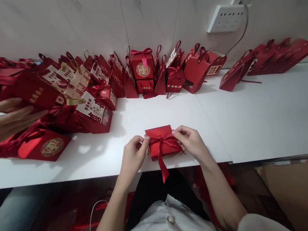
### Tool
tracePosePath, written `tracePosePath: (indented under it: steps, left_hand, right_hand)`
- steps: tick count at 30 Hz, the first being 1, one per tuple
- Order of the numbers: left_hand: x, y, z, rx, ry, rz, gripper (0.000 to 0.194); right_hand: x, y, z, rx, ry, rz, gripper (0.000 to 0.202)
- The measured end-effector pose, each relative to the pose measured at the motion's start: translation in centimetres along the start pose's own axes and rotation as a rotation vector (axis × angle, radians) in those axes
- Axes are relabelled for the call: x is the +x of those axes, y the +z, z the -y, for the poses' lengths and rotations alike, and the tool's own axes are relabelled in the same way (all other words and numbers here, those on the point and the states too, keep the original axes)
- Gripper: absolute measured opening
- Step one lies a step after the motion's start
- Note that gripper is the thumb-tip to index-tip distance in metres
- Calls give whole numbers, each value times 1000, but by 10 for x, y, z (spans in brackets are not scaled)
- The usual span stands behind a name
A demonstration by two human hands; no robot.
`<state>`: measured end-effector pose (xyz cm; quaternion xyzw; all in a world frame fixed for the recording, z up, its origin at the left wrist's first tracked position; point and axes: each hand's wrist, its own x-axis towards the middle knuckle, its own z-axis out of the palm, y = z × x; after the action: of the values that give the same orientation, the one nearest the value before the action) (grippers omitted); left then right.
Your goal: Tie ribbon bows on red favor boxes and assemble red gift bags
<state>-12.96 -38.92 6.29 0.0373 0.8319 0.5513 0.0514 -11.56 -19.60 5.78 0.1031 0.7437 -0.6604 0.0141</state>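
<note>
A small red gift box [155, 153] lies near the front edge of the white table, with a dark red ribbon [163, 140] tied in a bow across its top. One ribbon tail hangs over the table edge. At the box's left side, my left hand [135, 151] pinches the bow between thumb and fingertips. On the right, my right hand [190, 141] pinches the other side of the bow. Both wrists come up from the table's near edge.
Red gift boxes [143, 68] with ribbon loops line the wall. Another person's hand [3, 119] holds a red box at the left, above a pile. A white power strip [226, 17] is on the wall. A cardboard box [298, 192] stands below right.
</note>
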Motion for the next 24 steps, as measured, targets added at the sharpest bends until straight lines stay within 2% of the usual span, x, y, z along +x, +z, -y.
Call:
tracePosePath:
  steps: [3, 7, 12, 17, 19, 22, 24]
  left_hand:
    - [-1, 5, 4, -108, -98, 23, 36]
    - [1, 9, 10, -237, -155, 18, 36]
    - [4, 10, 14, -340, -199, 61, 37]
    - [9, 7, 17, -329, -188, 39, 33]
    - [10, 3, 13, -272, -147, -47, 23]
    - [5, -4, 1, -132, -40, -208, 17]
    - [-2, -8, -11, -13, 11, -189, 23]
  right_hand:
    - [-2, 4, -10, 141, 18, -10, 30]
    - [-4, 8, -21, 264, 65, -43, 29]
    - [-2, 11, -25, 293, 83, -25, 35]
    - [0, 6, -25, 234, 78, -22, 33]
    - [-4, 2, -21, 152, 52, -94, 29]
    - [-14, -5, -12, -74, -75, -286, 25]
    - [-22, -7, -6, -204, -179, -329, 23]
